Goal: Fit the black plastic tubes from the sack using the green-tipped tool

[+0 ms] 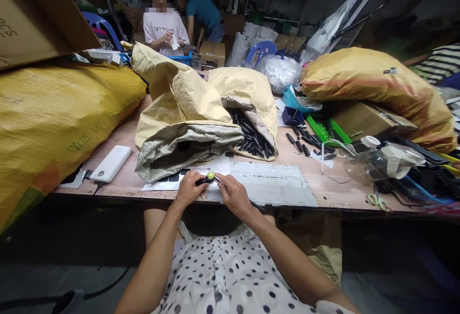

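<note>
My left hand point(189, 188) is closed in a pinch on a small black tube-like part point(204, 180). At the part's end sits a round yellow-green piece point(210, 175). My right hand point(233, 196) closes on a thin rod-like tool point(217, 179), its tip against the yellow-green piece; its exact kind is too small to tell. Both hands are just above the table's front edge, over white sheets point(266, 182). Behind them lies an open paper sack point(187, 144), its inside dark. Black tubular parts point(253, 136) spill from a second sack point(247, 86) beside it.
A white power bank point(111, 163) lies left, near a big yellow sack point(64, 117). To the right are loose black parts point(305, 149), a green tray point(328, 129), a clear plastic jug point(370, 163), scissors point(378, 202) and another full sack point(373, 84). Two people are across the table.
</note>
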`<state>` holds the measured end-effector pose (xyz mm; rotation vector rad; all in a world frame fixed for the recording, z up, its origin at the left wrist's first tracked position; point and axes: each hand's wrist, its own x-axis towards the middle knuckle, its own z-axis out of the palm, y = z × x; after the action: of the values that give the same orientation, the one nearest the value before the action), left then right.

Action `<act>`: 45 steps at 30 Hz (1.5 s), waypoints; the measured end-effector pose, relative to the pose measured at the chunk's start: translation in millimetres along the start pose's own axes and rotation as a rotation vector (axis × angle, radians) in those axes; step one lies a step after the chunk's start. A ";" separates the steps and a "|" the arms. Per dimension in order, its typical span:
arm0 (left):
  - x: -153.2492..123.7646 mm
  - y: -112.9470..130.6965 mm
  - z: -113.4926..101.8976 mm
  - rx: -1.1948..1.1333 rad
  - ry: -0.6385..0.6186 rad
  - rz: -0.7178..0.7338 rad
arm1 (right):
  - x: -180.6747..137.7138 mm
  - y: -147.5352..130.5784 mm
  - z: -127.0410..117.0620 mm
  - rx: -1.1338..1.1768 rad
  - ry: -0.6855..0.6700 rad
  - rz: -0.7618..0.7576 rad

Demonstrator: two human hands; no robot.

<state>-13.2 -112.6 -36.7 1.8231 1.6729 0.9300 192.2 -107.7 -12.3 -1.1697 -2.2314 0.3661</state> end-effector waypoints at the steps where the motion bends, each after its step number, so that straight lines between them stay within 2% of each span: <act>1: 0.3 0.4 0.1 -0.007 0.000 -0.007 | 0.1 -2.6 0.3 -0.005 -0.008 -0.004; 10: 3.1 7.3 0.6 -0.005 -0.014 -0.039 | -4.5 -11.0 7.2 -0.212 -0.038 -0.054; 17: 4.1 5.4 1.5 -0.007 0.000 -0.048 | -6.1 -4.7 1.9 -0.184 0.040 -0.009; 23: 3.9 7.3 4.3 -0.005 0.022 -0.059 | -10.2 1.4 0.8 -0.192 0.023 -0.007; 30: 2.0 8.9 4.6 0.030 0.046 -0.050 | 21.5 20.1 2.2 -0.246 0.087 0.039; 36: -1.7 8.7 9.1 0.131 0.099 0.015 | 54.5 47.8 16.6 -0.377 0.043 0.042; 41: -2.2 3.4 10.2 0.148 0.101 0.056 | 58.9 56.2 28.1 -0.445 0.028 0.037; 45: -8.7 2.1 5.4 0.062 0.141 0.107 | 57.1 56.3 31.7 -0.464 0.032 0.033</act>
<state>-7.9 -121.0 -40.0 1.9450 1.7193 1.0855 184.5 -27.8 -43.7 -1.4310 -2.3397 -0.1709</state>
